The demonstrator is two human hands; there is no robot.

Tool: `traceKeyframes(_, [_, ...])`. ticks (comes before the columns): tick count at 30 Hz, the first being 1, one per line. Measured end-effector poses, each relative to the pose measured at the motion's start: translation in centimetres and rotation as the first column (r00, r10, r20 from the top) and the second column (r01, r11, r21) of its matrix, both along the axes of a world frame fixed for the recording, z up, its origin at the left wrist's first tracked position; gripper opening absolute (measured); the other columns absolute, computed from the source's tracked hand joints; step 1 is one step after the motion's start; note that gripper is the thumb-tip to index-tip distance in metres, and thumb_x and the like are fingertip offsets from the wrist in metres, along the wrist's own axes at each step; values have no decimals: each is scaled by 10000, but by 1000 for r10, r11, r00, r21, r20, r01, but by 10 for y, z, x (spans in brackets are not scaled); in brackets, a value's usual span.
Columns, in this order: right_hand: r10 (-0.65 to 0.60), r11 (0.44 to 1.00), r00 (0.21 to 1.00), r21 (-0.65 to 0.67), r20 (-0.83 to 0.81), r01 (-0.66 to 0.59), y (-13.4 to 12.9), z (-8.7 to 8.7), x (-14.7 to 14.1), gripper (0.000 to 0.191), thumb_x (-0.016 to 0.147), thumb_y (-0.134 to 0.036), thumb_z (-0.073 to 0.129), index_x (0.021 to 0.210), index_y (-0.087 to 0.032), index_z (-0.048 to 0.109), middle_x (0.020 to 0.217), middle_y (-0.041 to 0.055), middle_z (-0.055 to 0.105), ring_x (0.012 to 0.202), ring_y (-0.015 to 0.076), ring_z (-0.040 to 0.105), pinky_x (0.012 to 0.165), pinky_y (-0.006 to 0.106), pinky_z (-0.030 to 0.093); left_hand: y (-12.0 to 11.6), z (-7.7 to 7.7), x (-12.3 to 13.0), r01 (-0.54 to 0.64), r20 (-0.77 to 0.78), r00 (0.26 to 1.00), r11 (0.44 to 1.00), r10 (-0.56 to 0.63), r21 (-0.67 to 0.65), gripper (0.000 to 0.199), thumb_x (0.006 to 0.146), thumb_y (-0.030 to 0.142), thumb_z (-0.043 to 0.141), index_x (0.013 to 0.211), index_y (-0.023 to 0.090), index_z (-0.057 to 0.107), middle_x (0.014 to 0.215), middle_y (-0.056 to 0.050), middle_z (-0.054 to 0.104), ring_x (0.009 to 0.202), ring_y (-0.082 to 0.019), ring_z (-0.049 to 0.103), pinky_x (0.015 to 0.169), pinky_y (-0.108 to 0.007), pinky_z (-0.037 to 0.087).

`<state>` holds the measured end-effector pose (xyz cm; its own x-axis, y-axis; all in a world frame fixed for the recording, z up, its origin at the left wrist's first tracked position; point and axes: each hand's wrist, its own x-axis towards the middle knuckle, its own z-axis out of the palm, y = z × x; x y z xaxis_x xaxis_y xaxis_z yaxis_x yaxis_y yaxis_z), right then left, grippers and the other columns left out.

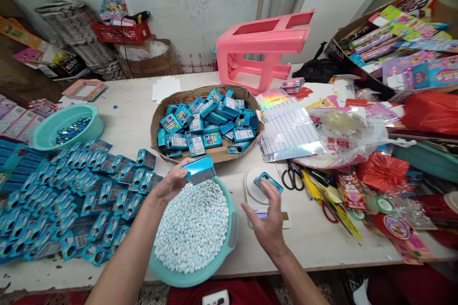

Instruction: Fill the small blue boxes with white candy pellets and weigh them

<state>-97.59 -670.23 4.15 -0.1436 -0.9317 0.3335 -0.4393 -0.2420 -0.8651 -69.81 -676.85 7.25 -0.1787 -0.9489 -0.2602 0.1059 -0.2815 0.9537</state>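
My left hand (pixel 171 182) grips a blue box (pixel 200 169) above the far edge of a teal basin (pixel 234 228) filled with small pale-blue and white pieces (pixel 193 228). To the right, my right hand (pixel 268 214) has its fingers apart, palm facing inward. Just beyond its fingertips, another blue box (pixel 270 182) lies on a small white scale (pixel 250 186); whether a fingertip touches it is hard to tell. Behind the basin, a cardboard tray (pixel 154 128) holds several blue boxes (pixel 213 139).
Rows of blue boxes (pixel 103 190) cover the left side, with a teal bowl (pixel 96 124) behind them. A pink stool (pixel 265 33) lies at the back. Black scissors (pixel 292 178), label sheets (pixel 289 128) and plastic bags (pixel 336 136) are on the right.
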Motion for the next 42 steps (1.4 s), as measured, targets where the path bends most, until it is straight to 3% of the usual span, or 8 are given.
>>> traceKeyframes(9, [142, 483, 597, 471, 790, -738, -12, 17, 32, 544, 756, -514, 651, 1196, -210, 549, 1136, 79, 641, 998, 227, 617, 825, 364, 510, 97, -4, -49, 520, 777, 624, 698, 83, -493, 474, 703, 329, 707, 1159, 359, 584, 1295, -56, 531, 1299, -330, 360, 1075, -556, 248])
traceKeyframes(13, [227, 523, 605, 429, 763, -737, -6, 9, 31, 478, 706, -446, 725, 1099, -202, 605, 1100, 65, 657, 1019, 232, 592, 870, 370, 481, 115, -18, -47, 242, 633, 743, 792, 220, -560, 844, 590, 521, 763, 1337, 335, 416, 1414, -112, 396, 1333, -365, 297, 1082, -582, 203])
traceKeyframes(17, [198, 526, 573, 407, 796, -747, 5, 1, 29, 488, 718, -443, 715, 1128, -214, 581, 1135, 69, 637, 1027, 225, 588, 872, 363, 477, 117, -19, -47, -223, 155, 955, 957, 253, -187, 815, 764, 648, 508, 1438, 271, 247, 1409, -165, 390, 1256, -330, 423, 972, -505, 394])
traceKeyframes(21, [188, 553, 550, 375, 814, -744, 19, -2, 32, 489, 708, -461, 717, 1108, -229, 559, 1122, 61, 636, 1027, 220, 594, 882, 360, 478, 121, -14, -57, -250, -86, 964, 968, 250, 9, 644, 797, 602, 498, 1330, 246, 437, 1330, -132, 490, 1213, -293, 466, 943, -413, 427])
traceKeyframes(27, [267, 575, 621, 395, 737, -716, 42, 1, 35, 413, 691, -374, 751, 1020, -221, 555, 981, 17, 659, 913, 191, 613, 841, 335, 484, 140, -17, -57, -12, 158, 987, 1000, 8, 26, 344, 799, 396, 595, 1101, 232, 590, 1036, -72, 634, 946, -237, 594, 849, -364, 466])
traceKeyframes(30, [247, 578, 635, 415, 732, -703, 55, 4, 30, 376, 669, -357, 767, 949, -219, 558, 911, -10, 650, 844, 167, 608, 795, 301, 485, 141, -42, -32, -131, 465, 869, 985, 170, -115, 359, 828, 430, 527, 1117, 227, 591, 1104, -88, 611, 1053, -263, 550, 941, -405, 411])
traceKeyframes(36, [197, 510, 658, 497, 727, -702, 83, 6, 13, 379, 661, -363, 769, 915, -212, 533, 785, -41, 623, 719, 132, 579, 710, 266, 472, 127, -115, -17, -220, 911, 280, 944, 303, -246, 481, 829, 520, 452, 1144, 181, 581, 1181, -161, 548, 1150, -331, 451, 990, -504, 320])
traceKeyframes(42, [192, 584, 729, 521, 657, -623, 87, 5, 16, 348, 704, -416, 721, 920, -206, 546, 800, -27, 622, 735, 141, 581, 707, 269, 477, 113, -122, -49, -426, 883, 311, 882, 352, -201, 373, 769, 571, 503, 810, 221, 625, 926, -109, 602, 965, -315, 528, 863, -437, 394])
